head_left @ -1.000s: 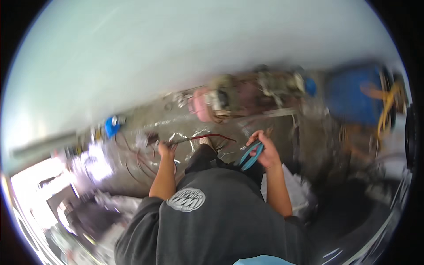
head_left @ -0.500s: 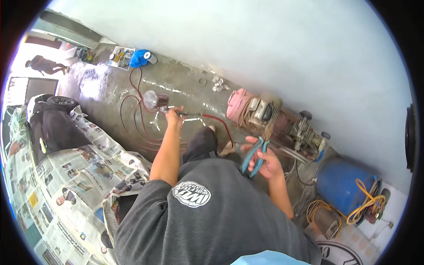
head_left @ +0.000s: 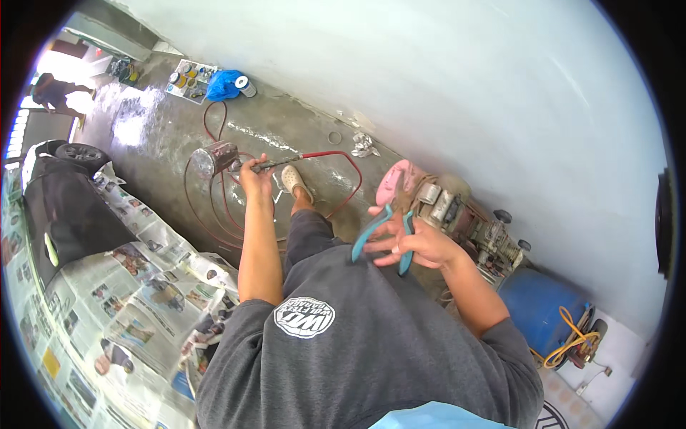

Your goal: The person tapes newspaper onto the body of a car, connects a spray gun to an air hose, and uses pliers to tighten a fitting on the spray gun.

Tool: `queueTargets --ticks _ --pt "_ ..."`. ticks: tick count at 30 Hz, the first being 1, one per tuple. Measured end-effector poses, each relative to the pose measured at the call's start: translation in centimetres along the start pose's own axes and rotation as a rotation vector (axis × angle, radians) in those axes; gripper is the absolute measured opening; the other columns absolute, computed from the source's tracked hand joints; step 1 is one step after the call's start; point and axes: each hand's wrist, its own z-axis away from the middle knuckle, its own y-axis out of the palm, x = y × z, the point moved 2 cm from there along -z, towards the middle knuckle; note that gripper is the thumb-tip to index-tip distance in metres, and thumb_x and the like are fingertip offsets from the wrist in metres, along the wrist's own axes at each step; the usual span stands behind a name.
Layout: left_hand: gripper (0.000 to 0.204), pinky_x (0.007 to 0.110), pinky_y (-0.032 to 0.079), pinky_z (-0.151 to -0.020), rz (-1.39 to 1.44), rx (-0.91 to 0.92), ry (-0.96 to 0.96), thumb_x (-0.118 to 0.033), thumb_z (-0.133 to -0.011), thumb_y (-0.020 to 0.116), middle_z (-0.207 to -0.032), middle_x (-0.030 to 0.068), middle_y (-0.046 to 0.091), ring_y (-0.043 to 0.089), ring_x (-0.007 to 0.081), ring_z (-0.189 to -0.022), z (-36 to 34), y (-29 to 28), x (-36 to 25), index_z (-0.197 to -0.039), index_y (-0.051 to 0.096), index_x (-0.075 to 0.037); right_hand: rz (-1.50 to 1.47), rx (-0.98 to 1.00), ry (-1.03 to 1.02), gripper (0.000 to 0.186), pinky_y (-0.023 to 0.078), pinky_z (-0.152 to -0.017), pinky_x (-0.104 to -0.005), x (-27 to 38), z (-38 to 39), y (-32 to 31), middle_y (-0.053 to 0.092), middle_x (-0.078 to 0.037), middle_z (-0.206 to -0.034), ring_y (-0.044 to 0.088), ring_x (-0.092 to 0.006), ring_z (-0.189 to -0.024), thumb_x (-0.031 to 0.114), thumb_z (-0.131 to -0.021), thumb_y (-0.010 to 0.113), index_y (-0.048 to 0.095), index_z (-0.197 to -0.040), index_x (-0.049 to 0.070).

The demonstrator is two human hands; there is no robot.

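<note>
My left hand (head_left: 256,174) is closed round a paint spray gun (head_left: 259,167), whose metal cup (head_left: 214,159) sticks out to the left. A red hose (head_left: 331,153) runs from the gun toward the right and loops down to the floor. My right hand (head_left: 414,243) holds teal-handled pliers (head_left: 373,231) with their handles spread and jaws pointing up, in front of my shirt. A foot in a beige clog (head_left: 293,176) shows between my hands on the wet-looking floor.
A newspaper-masked dark car (head_left: 78,207) lines the left. A pink-and-metal compressor (head_left: 443,207) and blue tank (head_left: 539,300) with yellow hose stand by the right wall (head_left: 514,93). Cans on a sheet (head_left: 187,77), a blue bag (head_left: 223,84) and another person (head_left: 57,96) are farther back.
My left hand and spray gun have moved left and up. The pliers' handles have spread wider and shifted left since half a second ago. My view has swung round; more of the clog shows.
</note>
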Motion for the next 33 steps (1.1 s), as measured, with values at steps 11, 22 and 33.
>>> queueTargets --ticks 11,22,33 --pt "0.016 0.065 0.042 -0.102 0.136 -0.066 -0.083 -0.002 -0.085 0.052 -0.110 0.0142 0.060 0.063 0.0356 -0.118 -16.9 7.4 -10.0 -0.101 0.052 0.000 0.177 -0.040 0.258 0.085 0.041 -0.109 -0.0558 14.9 -25.1 4.2 0.039 -0.014 -0.154 0.043 -0.0343 -0.140 -0.003 -0.076 0.050 0.024 -0.156 0.009" --pt "0.015 0.055 0.051 -0.093 0.048 -0.068 -0.174 -0.005 -0.087 0.054 -0.105 0.0115 0.060 0.066 0.0333 -0.109 -17.2 9.9 -11.0 -0.101 0.055 0.001 -0.078 -0.119 0.413 0.055 0.056 -0.085 -0.0551 8.0 -40.2 0.6 0.056 -0.012 -0.125 0.061 -0.0301 -0.109 0.018 -0.090 0.055 0.038 -0.142 0.010" --pt "0.019 0.045 0.053 -0.090 -0.111 0.091 -0.160 0.002 -0.085 0.051 -0.099 0.0108 0.063 0.068 0.0332 -0.104 -13.2 10.2 -11.3 -0.103 0.056 0.000 -0.177 -0.121 0.623 0.037 0.052 -0.089 -0.0567 10.4 -41.2 -0.9 0.058 -0.015 -0.121 0.059 -0.0320 -0.112 0.035 -0.095 0.055 0.058 -0.119 0.007"
